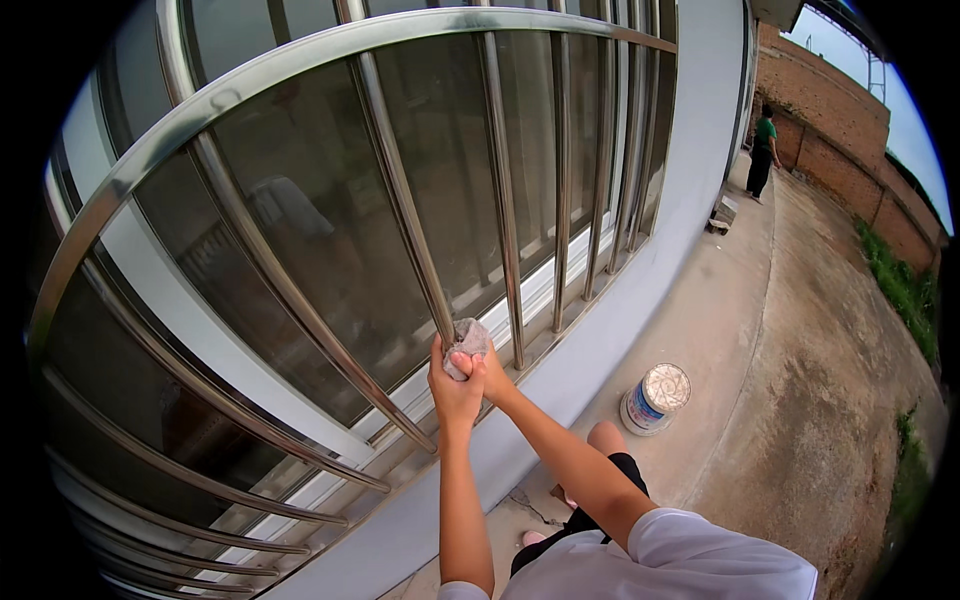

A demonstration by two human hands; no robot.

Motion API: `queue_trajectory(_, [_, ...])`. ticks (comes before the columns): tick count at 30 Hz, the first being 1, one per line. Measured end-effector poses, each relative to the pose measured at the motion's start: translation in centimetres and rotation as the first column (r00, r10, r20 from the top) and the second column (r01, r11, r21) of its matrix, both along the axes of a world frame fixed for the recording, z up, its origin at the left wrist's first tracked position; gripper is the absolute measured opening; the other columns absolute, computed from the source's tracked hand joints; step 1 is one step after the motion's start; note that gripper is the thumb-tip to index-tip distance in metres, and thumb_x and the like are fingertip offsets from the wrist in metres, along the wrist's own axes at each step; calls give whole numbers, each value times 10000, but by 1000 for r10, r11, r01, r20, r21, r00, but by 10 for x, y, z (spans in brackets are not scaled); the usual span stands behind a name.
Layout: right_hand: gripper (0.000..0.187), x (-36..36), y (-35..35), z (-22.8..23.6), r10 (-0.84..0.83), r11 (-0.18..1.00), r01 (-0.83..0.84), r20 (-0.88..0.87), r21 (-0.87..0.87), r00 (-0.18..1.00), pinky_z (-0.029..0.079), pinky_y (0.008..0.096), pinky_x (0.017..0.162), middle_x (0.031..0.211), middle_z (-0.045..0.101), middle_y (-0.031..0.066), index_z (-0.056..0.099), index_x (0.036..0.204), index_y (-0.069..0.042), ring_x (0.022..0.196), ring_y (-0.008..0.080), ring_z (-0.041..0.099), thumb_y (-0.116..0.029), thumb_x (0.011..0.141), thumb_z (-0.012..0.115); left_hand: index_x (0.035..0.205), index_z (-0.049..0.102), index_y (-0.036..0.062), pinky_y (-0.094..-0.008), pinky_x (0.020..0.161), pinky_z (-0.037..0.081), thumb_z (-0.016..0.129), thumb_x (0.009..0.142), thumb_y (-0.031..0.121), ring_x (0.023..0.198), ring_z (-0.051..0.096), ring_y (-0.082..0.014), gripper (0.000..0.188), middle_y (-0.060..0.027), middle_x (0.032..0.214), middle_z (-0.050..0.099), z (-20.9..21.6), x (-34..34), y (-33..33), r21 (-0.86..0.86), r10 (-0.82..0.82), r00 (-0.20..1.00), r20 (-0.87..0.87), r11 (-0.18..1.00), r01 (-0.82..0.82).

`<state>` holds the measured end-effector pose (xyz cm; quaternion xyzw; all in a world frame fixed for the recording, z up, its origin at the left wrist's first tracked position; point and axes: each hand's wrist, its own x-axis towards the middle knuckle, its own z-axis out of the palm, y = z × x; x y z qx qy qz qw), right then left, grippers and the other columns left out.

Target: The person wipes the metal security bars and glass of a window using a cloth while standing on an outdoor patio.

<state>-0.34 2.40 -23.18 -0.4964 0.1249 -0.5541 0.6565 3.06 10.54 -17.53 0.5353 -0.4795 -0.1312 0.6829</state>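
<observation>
A greyish-white cloth (470, 338) is wrapped round the lower end of a shiny metal bar (400, 190) of a window grille. My left hand (452, 388) is closed at the bar's left side, its fingers pressed against the cloth. From the right, my right hand (490, 374) grips the same cloth, close against the left one. Both hands overlap there, so part of the cloth and some fingers are hidden.
Behind the bars is a dark glass window (300, 230) with a white frame. A bucket (640, 412) with a whitish top stands on the concrete by my feet. Farther off, a person (763, 150) in a green top stands near the brick wall (820, 110).
</observation>
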Motion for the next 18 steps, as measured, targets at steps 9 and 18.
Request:
queue_trajectory(9, [549,-17,22,45,-73,957,2,-236,-290,969,457,288,755,904,577,34,558,1018,-12,837,132,525,-485,776,697,1255,463,-44,-353,894,456,730,730,169,999,602,-261,626,-181,1077,619,18,15,14,104,-50,999,-13,993,52])
queue_trajectory(18, [412,-30,19,232,38,921,-81,-120,-381,992,492,275,776,973,607,47,513,1126,-9,864,113,582,-158,805,724,1345,372,5,-364,1001,384,754,741,221,1183,479,-247,747,-152,1266,494,141,14,19,-344,-118,992,-43,934,96])
